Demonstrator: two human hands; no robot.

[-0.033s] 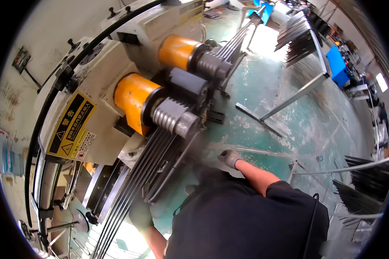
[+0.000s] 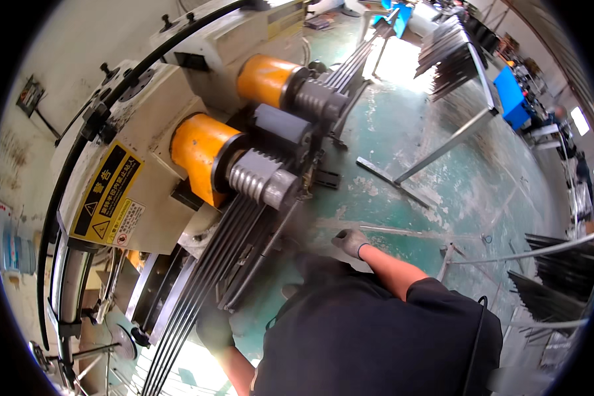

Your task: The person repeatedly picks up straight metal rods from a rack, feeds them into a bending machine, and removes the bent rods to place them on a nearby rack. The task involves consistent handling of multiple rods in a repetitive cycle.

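A bundle of long thin metal bars (image 2: 195,294) runs slantwise through the machine, beneath its grooved steel rollers (image 2: 263,179). My left hand (image 2: 214,328), in a dark glove, is at the right side of these bars near the lower edge. Shadow hides its fingers, and I cannot tell whether it touches the bars. My right hand (image 2: 350,243) wears a grey glove and hovers over the floor, away from the bars. Its fingers are curled in, with nothing visible in them. Beside the bars lies a long coil spring (image 2: 265,251).
Orange cylindrical housings (image 2: 204,153) project from the pale machine body (image 2: 155,155), which bears a yellow warning label (image 2: 109,193). A metal stand (image 2: 445,148) holding dark bars is at the far right. More dark bars (image 2: 554,290) are stacked at the near right.
The machine and background have shifted very slightly left in view. Both hands keep nearly the same place and pose.
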